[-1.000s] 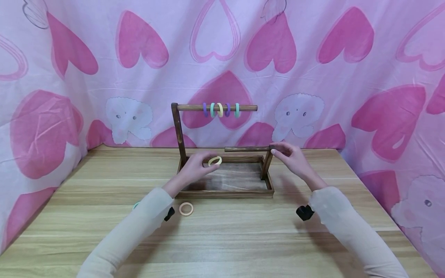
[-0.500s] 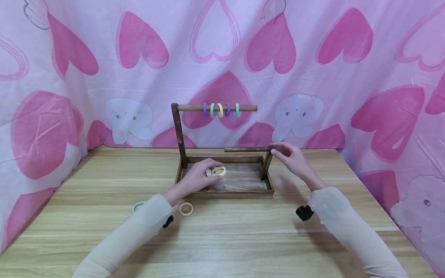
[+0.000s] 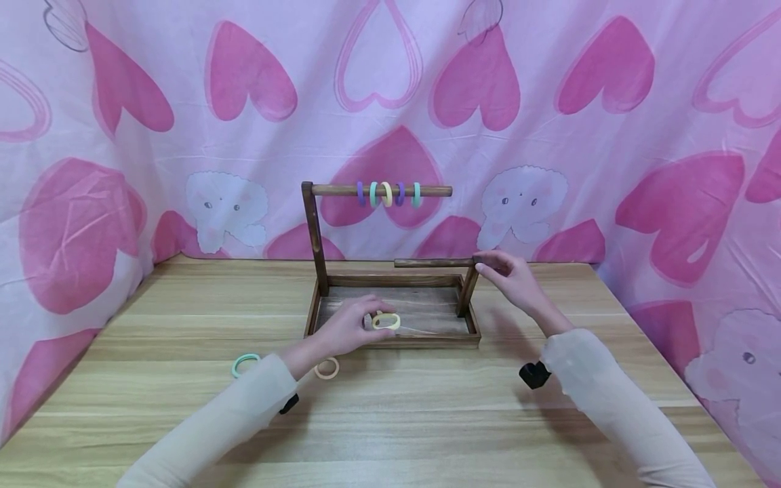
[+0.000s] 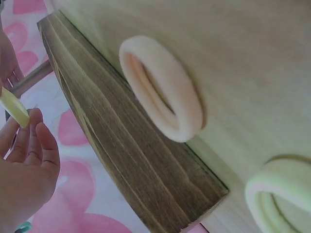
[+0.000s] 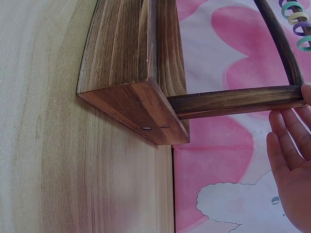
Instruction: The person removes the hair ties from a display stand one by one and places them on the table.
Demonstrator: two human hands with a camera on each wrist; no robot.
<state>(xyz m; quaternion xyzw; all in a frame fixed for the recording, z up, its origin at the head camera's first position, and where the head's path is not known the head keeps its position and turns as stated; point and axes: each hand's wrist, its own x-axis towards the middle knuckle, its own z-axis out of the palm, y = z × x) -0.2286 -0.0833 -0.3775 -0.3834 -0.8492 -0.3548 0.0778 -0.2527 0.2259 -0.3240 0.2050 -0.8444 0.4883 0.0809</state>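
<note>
My left hand pinches a pale yellow ring between thumb and fingers, above the front part of a dark wooden stand's tray. The same ring sits at the fingertips in the left wrist view. My right hand grips the top of the stand's short post, where the lower bar joins it. In the right wrist view, the right fingers meet the end of that post. Several purple, mint and cream rings hang on the upper bar, carried by a tall post.
On the table, a peach ring lies in front of the tray's left side. Farther left is a mint ring, partly near the left sleeve. A pink heart-patterned cloth hangs behind and at both sides.
My left hand has come down and toward me with the yellow ring, from the tray's back to its front edge. The mint ring is now more uncovered. The right hand has stayed put.
</note>
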